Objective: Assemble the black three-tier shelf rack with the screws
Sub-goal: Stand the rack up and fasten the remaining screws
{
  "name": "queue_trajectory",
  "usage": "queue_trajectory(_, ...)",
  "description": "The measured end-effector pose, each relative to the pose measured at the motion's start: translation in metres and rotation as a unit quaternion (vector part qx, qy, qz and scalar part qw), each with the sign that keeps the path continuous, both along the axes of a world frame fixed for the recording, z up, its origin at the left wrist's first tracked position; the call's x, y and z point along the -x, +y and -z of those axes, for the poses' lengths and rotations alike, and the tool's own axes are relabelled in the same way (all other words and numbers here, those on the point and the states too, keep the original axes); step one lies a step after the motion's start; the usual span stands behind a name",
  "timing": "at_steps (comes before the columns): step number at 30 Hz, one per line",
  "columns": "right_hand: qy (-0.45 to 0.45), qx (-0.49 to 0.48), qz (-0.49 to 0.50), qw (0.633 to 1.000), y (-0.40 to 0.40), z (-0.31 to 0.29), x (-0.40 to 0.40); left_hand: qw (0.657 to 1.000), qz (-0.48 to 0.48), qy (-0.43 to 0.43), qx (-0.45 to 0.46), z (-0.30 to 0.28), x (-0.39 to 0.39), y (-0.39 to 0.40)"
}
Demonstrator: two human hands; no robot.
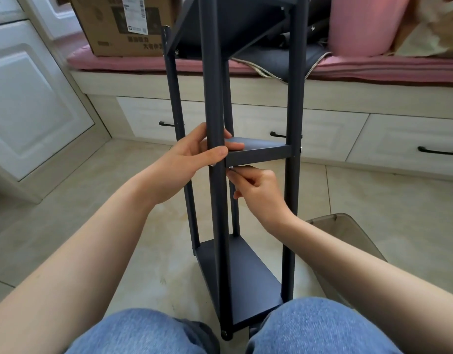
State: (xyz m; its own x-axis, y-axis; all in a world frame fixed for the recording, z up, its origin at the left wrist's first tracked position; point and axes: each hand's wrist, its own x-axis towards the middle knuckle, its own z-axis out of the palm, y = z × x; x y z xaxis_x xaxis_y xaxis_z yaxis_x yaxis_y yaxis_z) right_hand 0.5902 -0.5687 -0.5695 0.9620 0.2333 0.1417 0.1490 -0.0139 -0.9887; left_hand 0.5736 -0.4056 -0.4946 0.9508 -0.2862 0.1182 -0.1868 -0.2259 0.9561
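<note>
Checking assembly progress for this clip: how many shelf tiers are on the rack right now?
3. The bottom tier sits near the knees, the middle tier is at hand height beside the left hand, and the top tier is cut off by the frame edge.

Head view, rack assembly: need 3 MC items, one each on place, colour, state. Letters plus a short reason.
1. Where does the left hand grip the rack?
A. the front post at the middle shelf
B. the bottom shelf
C. the cardboard box

2. What colour is the cushion under the cardboard box?
A. green
B. pink
C. yellow

3. What is the right hand doing?
A. lying flat on the floor
B. hanging open, away from the rack
C. pinching a small metal piece just under the middle shelf

Key: 1 A, its fingers wrap the front post level with the middle shelf. 2 B, the pad on the bench shows pink on both sides of the box. 3 C, its fingertips pinch a small metal piece at the shelf's underside by the post; what the piece is cannot be told.
</note>
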Motion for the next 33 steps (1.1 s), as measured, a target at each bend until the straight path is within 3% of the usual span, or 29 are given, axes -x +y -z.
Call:
queue_trajectory(12,-0.035,-0.076,-0.007,0.996,0.023,0.011,-0.001,1.0,0.011,-0.003,0.0,0.004,-0.004,0.004)
queue_trajectory(23,-0.083,-0.077,0.018,0.993,0.035,0.015,-0.009,1.0,0.026,-0.003,0.003,0.007,-0.008,0.005)
queue_trajectory(29,-0.067,-0.01,-0.025,0.997,0.016,0.011,-0.003,1.0,0.028,-0.003,0.001,0.005,-0.006,0.004)
queue_trajectory(33,-0.07,0.132,-0.073,0.986,-0.011,0.005,0.004,1.0,0.014,-0.007,-0.012,0.004,-0.004,0.003)
